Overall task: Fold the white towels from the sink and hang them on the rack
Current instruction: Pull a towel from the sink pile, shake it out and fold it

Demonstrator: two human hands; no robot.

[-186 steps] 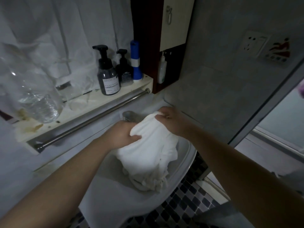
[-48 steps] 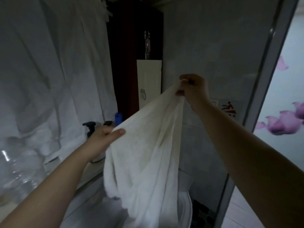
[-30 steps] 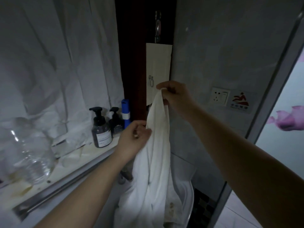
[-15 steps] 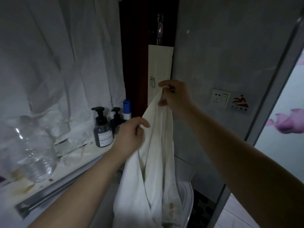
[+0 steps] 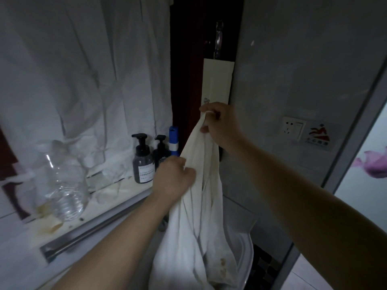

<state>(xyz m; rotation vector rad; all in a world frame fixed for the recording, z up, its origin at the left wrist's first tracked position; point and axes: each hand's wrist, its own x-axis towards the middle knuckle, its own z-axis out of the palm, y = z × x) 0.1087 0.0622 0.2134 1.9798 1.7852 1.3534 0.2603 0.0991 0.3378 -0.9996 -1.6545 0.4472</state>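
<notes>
A white towel [image 5: 201, 222] hangs in long folds above the sink [image 5: 247, 245], with brownish stains near its lower end. My right hand [image 5: 219, 124] pinches its top corner at about chest height. Lower and to the left, my left hand [image 5: 173, 178] grips the towel's left edge, fingers curled round the cloth. The metal rack bar [image 5: 92, 229] runs along the front of the shelf, left of the towel and below my left forearm. The towel's bottom end drops out of view at the frame's lower edge.
On the shelf [image 5: 117, 197] stand a clear plastic bottle [image 5: 62, 185], two dark pump bottles [image 5: 143, 162] and a blue tube [image 5: 173, 141]. White cloth [image 5: 73, 70] hangs behind. A wall socket [image 5: 293, 128] and a glass door frame [image 5: 345, 147] are at the right.
The towel came up out of the sink and was spread, then gathered narrow. Over the last second my left hand slid lower down its left edge; my right hand keeps the top corner.
</notes>
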